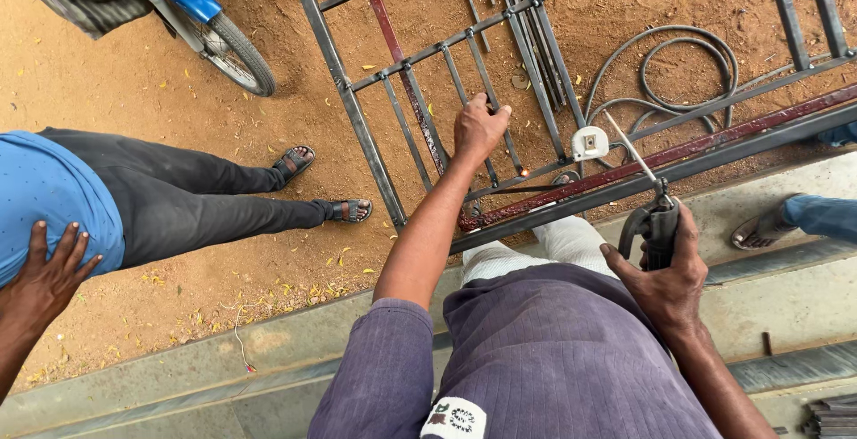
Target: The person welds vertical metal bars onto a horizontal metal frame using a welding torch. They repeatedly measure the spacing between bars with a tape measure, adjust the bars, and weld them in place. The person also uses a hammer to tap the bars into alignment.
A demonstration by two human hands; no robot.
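Welder at work on a steel grille (pixel 464 117) lying on red dirt.
Left hand (pixel 479 128) grips an upright bar; right hand (pixel 668 269) clasps the electrode holder (pixel 656 225), its rod tip near the grille's lower rail, where one joint (pixel 524 172) glows; most bars look fixed.

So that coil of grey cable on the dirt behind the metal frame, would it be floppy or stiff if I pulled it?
The grey cable lies in loose loops, so it is probably floppy. It may drag under the metal frame, whose bars cross it. It probably would not roll.
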